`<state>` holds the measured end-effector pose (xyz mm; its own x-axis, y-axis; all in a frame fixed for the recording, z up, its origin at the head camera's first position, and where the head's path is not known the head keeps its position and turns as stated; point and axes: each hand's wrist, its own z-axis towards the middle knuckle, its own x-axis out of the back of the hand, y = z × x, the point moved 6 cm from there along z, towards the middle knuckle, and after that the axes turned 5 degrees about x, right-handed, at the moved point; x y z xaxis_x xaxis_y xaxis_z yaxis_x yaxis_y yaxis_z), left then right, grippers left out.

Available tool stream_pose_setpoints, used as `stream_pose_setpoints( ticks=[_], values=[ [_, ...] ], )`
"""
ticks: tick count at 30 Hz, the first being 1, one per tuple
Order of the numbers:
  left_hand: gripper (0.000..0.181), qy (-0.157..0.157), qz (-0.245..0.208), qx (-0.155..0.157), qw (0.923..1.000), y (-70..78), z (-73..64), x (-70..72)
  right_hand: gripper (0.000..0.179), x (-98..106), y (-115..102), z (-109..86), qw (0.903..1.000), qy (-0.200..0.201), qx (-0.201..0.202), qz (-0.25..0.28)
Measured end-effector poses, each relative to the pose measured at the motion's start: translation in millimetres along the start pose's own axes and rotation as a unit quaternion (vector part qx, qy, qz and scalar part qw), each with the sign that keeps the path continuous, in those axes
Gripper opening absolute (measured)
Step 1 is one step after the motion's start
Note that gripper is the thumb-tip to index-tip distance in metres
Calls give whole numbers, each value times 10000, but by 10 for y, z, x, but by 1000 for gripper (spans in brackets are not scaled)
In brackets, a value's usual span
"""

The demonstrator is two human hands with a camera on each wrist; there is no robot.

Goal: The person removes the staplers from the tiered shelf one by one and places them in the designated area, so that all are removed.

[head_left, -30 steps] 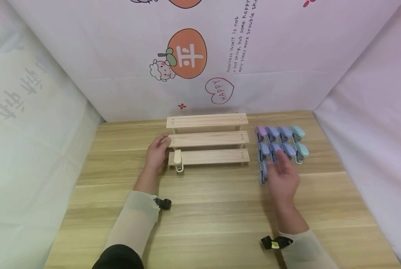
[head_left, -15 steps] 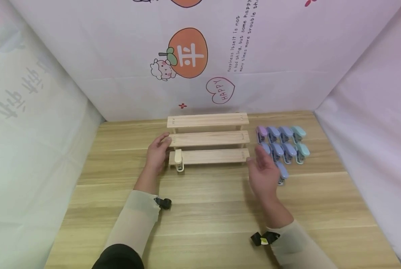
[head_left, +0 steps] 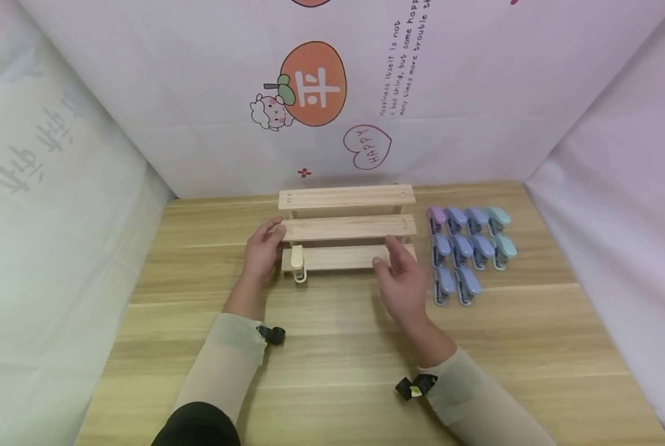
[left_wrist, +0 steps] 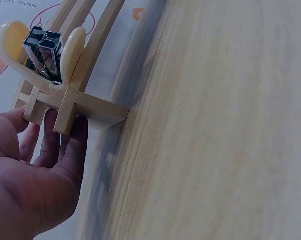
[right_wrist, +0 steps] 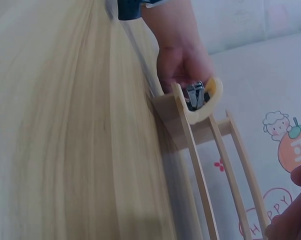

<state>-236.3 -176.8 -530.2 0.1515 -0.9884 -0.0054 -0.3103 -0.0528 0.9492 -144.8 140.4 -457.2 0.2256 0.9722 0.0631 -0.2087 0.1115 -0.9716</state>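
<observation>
A three-step wooden rack [head_left: 348,228] stands at the back of the table. My left hand [head_left: 260,255] holds the rack's left end, its thumb and fingers around the ends of the planks. On the left end of the lowest step stands a cream mini stapler [head_left: 297,260], jutting past the front edge; its metal staple part [left_wrist: 44,47] faces the left wrist camera. My right hand [head_left: 404,286] is in front of the right end of the lowest step, fingers loosely bent, nothing seen in it. Part of this hand shows at the edge of the right wrist view.
Right of the rack, several mini staplers stand in rows: a purple one [head_left: 436,218], blue-lavender ones [head_left: 462,249] and mint ones [head_left: 503,251]. White printed cloth [head_left: 199,111] closes off the back and sides of the wooden table [head_left: 332,365].
My right hand has moved left from the stapler rows to the rack's right end, uncovering the front-row blue staplers. The left hand has stayed at the rack's left end.
</observation>
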Motion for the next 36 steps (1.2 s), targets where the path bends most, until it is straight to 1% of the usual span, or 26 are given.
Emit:
stream_pose_setpoints(
  ticks=[6,9,13,20,25,32,36],
  values=[
    [50,115,293,-92,9995,30,-13,25,52,-240,40,-39,9994,-306,-33,-183],
    [51,150,461,-109,9988,42,-12,23,53,-347,44,-59,9989,-456,-13,-127],
    [52,172,576,-84,9982,49,-11,30,54,-502,44,-81,9975,-702,14,-58],
    [49,155,534,-102,9984,42,7,31,62,-728,111,-128,9951,-982,-108,-54],
    [48,202,510,-161,9984,37,10,35,70,-860,174,-159,9927,-1159,-170,-277],
    [52,216,425,-114,9988,10,23,32,74,-1035,196,-188,9899,-1321,-105,-506],
    [53,153,336,-75,9993,-8,38,27,73,-1111,186,-209,9883,-1391,-46,-631]
  ],
)
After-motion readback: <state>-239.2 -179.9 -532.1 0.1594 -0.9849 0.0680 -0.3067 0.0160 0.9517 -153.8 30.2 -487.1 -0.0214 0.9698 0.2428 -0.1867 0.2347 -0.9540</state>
